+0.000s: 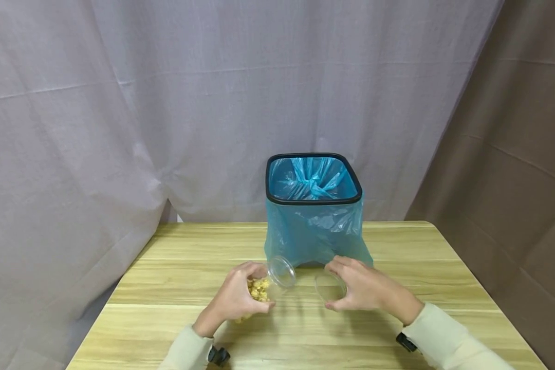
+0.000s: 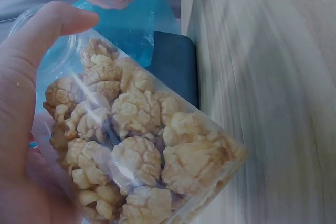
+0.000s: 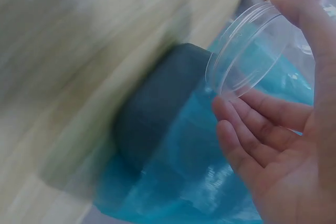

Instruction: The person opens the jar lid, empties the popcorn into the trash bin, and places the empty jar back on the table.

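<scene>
Far left of both grips: grey curtain, its drape running across behind everything. Pale left sleeve, small black device at the wrist. Left hand — curved widely round a clear jar, thumb on one side, fingers on the other. Jar sits tilted in that grip, its uncovered mouth up and to the right of the fingers. Popcorn in pale, knobbly clumps fills the part nearest the palm (whether the base touches the wood, cannot tell).

Beyond the two grips, between them and a little to the right: bin with black rim, blue bag hanging down its outside and gathered in a twist within. Wooden table beneath all of it.

Right of the jar's mouth, apart from it: clear round lid, on edge, held by its rim in the right hand — thumb and fingers spread wide across it. Behind that grip, right sleeve, a second black device. Farthest right, brown curtain.
</scene>
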{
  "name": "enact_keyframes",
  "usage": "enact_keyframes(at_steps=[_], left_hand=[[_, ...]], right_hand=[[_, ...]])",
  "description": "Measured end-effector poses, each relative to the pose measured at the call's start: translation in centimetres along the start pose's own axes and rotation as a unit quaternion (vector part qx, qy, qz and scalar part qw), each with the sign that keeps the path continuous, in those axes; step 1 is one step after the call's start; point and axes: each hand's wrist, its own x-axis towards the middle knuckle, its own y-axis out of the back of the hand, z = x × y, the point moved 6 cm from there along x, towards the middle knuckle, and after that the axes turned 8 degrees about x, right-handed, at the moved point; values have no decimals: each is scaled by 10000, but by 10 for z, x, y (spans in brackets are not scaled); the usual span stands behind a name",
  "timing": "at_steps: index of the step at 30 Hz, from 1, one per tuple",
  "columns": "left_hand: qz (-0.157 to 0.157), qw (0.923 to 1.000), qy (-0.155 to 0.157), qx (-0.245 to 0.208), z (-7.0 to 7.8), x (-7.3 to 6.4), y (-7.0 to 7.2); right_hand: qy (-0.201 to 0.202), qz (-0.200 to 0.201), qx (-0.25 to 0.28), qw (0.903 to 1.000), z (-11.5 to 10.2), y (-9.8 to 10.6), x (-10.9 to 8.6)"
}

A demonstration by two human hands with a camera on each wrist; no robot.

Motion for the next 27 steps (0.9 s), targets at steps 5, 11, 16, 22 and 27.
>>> enact_keyframes(at_steps=[5,11,16,22,27], left_hand=[[54,10000,-19,49,-2,-2,2],[88,9999,-88,13,-4,-5,3],[96,9998,-149,42,-5,-6,2],[58,10000,-37,58,-6,-7,3],[-20,9999,102,22,-7,-6,3]], right_hand=[[-229,-183,-103,9995,8,-19,-2],[-251,-298,-258,9989,13,-40,-7],[-361,-313,-275,9985,21,-52,-11],[-330,-334,-365,9982,25,-62,-13],[-261,-314,-461,9981,27,-68,-12]])
